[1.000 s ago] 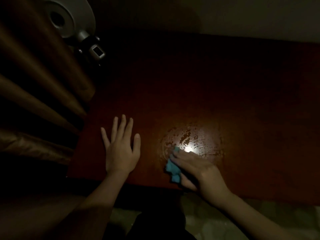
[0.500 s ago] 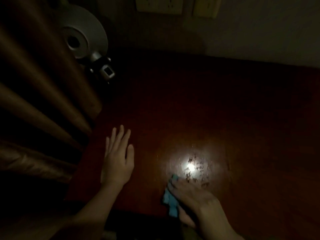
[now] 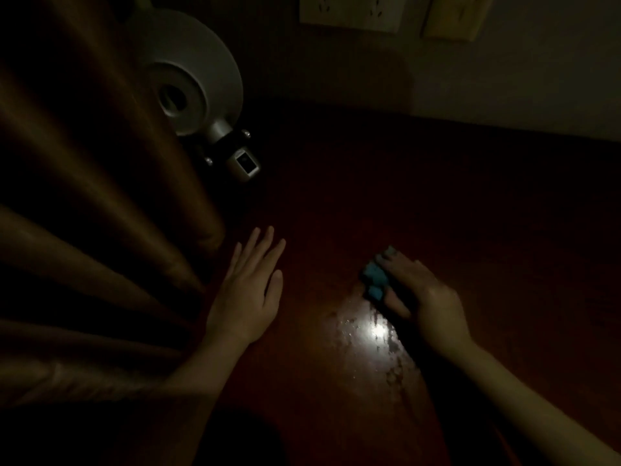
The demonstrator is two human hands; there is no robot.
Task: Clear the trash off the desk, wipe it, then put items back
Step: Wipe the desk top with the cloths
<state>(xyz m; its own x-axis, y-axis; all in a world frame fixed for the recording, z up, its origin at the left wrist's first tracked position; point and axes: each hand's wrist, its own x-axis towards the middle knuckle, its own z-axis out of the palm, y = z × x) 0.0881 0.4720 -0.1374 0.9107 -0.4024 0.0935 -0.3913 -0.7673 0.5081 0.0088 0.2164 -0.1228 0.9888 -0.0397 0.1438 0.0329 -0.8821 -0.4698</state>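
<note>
The scene is very dark. A reddish-brown wooden desk (image 3: 453, 213) fills the view, with a bright light reflection and wet streaks (image 3: 376, 331) near its middle. My right hand (image 3: 423, 294) presses a small blue cloth (image 3: 374, 279) flat onto the desk, just above the wet patch; most of the cloth is hidden under the fingers. My left hand (image 3: 250, 290) rests flat on the desk near its left edge, fingers spread, holding nothing.
A white desk lamp (image 3: 191, 79) with a silver joint stands at the desk's back left corner. Brown curtain folds (image 3: 84, 213) hang along the left side. Wall sockets (image 3: 349, 11) sit on the wall behind the desk.
My right hand has pushed the blue cloth away from me, past the light reflection, leaving wet streaks behind. The view has tilted up, showing more wall. My left hand stays flat.
</note>
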